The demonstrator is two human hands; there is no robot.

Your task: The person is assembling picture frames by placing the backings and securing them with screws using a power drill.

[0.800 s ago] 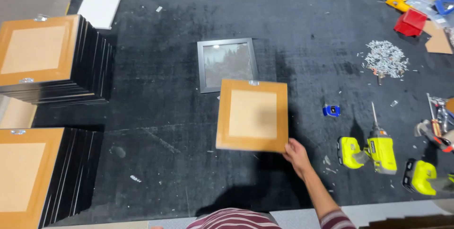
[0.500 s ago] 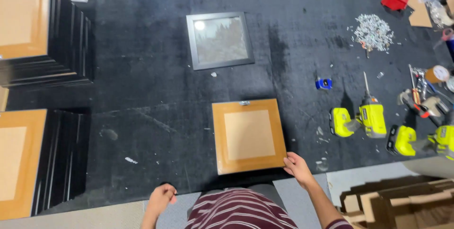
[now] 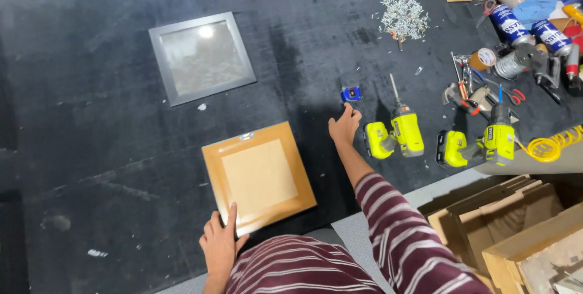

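A square picture frame lies back side up point(image 3: 258, 175) on the black table, brown board showing, with a small metal hanger at its far edge. My left hand point(image 3: 220, 244) rests on its near left corner, thumb on the board. My right hand point(image 3: 344, 127) stretches across the table, fingers loosely curled and one fingertip close to a small blue object point(image 3: 350, 93). It holds nothing. A grey frame with glass point(image 3: 201, 57) lies face up farther back.
Two yellow-green cordless drills point(image 3: 398, 136) point(image 3: 480, 142) lie right of my right hand. A pile of screws point(image 3: 402, 16), pliers, spray cans and a yellow coiled hose point(image 3: 549, 147) crowd the right side. Open cardboard boxes point(image 3: 516, 227) stand at lower right.
My right hand has left the brown frame's corner and reached out to the small blue object. My left hand has come up onto the frame's near left corner. The camera moved closer.
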